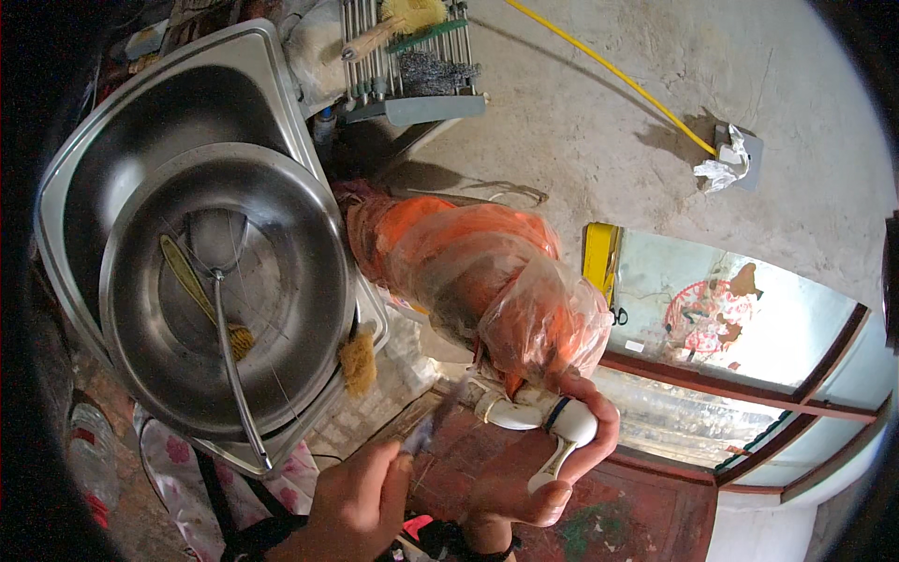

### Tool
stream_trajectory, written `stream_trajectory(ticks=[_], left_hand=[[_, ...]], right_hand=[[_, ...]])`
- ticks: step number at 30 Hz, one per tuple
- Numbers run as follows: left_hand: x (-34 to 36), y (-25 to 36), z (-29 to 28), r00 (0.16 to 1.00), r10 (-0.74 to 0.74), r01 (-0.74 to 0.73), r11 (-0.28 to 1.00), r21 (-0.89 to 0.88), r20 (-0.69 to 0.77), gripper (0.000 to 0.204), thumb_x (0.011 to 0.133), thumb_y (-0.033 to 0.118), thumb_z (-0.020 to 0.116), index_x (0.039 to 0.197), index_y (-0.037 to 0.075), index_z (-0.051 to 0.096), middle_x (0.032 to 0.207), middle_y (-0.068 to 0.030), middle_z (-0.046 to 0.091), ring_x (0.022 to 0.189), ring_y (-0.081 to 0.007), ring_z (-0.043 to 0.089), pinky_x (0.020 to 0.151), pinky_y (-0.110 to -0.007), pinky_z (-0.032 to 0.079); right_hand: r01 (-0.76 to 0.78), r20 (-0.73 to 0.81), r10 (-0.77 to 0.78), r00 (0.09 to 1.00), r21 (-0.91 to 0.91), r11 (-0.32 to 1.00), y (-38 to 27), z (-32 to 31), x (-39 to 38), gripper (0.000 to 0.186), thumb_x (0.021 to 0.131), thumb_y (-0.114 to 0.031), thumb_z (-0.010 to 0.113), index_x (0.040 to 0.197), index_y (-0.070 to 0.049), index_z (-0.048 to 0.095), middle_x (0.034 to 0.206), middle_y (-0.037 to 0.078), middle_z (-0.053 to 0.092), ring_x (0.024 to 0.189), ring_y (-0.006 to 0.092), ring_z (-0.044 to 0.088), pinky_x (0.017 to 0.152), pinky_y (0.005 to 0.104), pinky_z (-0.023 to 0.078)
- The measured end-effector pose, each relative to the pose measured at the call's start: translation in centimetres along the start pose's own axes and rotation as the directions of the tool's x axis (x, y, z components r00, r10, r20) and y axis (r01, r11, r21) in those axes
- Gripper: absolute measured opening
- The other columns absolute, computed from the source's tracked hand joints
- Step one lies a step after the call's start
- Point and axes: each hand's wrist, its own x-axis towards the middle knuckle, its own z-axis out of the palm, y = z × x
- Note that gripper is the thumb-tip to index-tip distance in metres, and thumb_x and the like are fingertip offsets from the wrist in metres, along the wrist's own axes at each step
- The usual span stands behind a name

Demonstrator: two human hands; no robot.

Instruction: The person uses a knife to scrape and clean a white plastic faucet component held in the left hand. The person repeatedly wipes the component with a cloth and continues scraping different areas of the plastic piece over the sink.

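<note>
My right hand [548, 473] grips the white handle end [562, 426] of a bulky orange object wrapped in a clear plastic bag [487, 281], which stretches up and to the left from the hand. My left hand [361, 506] is closed around a thin, blurred tool [426, 426], possibly a knife. Its tip points at the tied neck of the bag, next to the white handle. What is inside the bag cannot be made out.
A big steel bowl [140, 356] sits in a steel sink [75, 159] on the left, holding a wire skimmer [225, 318] and a brush. A scrub brush [359, 361] lies on the sink rim. A rack [412, 66] with scourers and a yellow hose [609, 70] are above.
</note>
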Motion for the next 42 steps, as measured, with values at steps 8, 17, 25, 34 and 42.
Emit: stream_trajectory(ticks=[8,17,25,34,42], left_hand=[[-0.5,0.3,0.7,0.997,0.070,-0.068,0.997,0.045,-0.036,0.015,0.090,0.003,0.053,0.101,-0.007,0.053,0.074,-0.0171,0.057,0.056,-0.0291,0.056,0.050,-0.033,0.045],[-0.4,0.1,1.6,0.998,0.040,-0.039,0.999,0.017,-0.057,0.015,0.090,0.004,0.052,0.100,-0.007,0.053,0.074,-0.0180,0.058,0.058,-0.0292,0.058,0.049,-0.033,0.045],[-0.4,0.3,1.7,0.988,0.108,-0.107,0.994,0.019,-0.111,0.014,0.088,0.002,0.055,0.098,-0.008,0.054,0.076,-0.0195,0.059,0.060,-0.0319,0.059,0.052,-0.034,0.047],[-0.4,0.2,1.6,0.994,0.079,-0.077,0.997,0.017,-0.079,0.013,0.088,0.002,0.054,0.097,-0.008,0.054,0.076,-0.0198,0.059,0.060,-0.0319,0.059,0.052,-0.034,0.047],[-0.2,0.8,1.4,0.997,-0.072,0.071,0.997,0.029,0.009,0.010,0.086,0.002,0.054,0.094,-0.004,0.054,0.070,-0.0168,0.057,0.056,-0.0306,0.058,0.049,-0.037,0.045]], right_hand=[[-0.037,0.019,0.036,0.999,0.064,0.997,-0.1,1.0,-0.3,0.089,0.066,-0.066,0.059,0.122,-0.002,0.033,0.112,0.024,0.047,0.102,0.0313,0.048,0.092,0.0440,0.036],[-0.021,-0.035,0.024,0.999,0.100,0.995,0.5,1.5,-0.5,0.088,0.065,-0.065,0.061,0.122,-0.004,0.034,0.111,0.024,0.048,0.102,0.0311,0.048,0.092,0.0437,0.036],[0.047,0.006,-0.048,0.999,0.106,0.993,0.8,1.3,-0.5,0.084,0.068,-0.066,0.056,0.120,-0.002,0.037,0.110,0.021,0.049,0.102,0.0308,0.048,0.093,0.0436,0.035],[0.051,0.004,-0.052,0.999,0.058,0.997,0.4,1.0,-0.1,0.084,0.068,-0.066,0.055,0.119,-0.001,0.037,0.110,0.022,0.048,0.102,0.0306,0.048,0.094,0.0439,0.034],[0.161,0.099,-0.170,0.980,0.100,0.982,1.2,0.7,-0.3,0.076,0.075,-0.064,0.043,0.120,-0.003,0.041,0.110,0.017,0.049,0.103,0.0290,0.047,0.093,0.0423,0.034]])
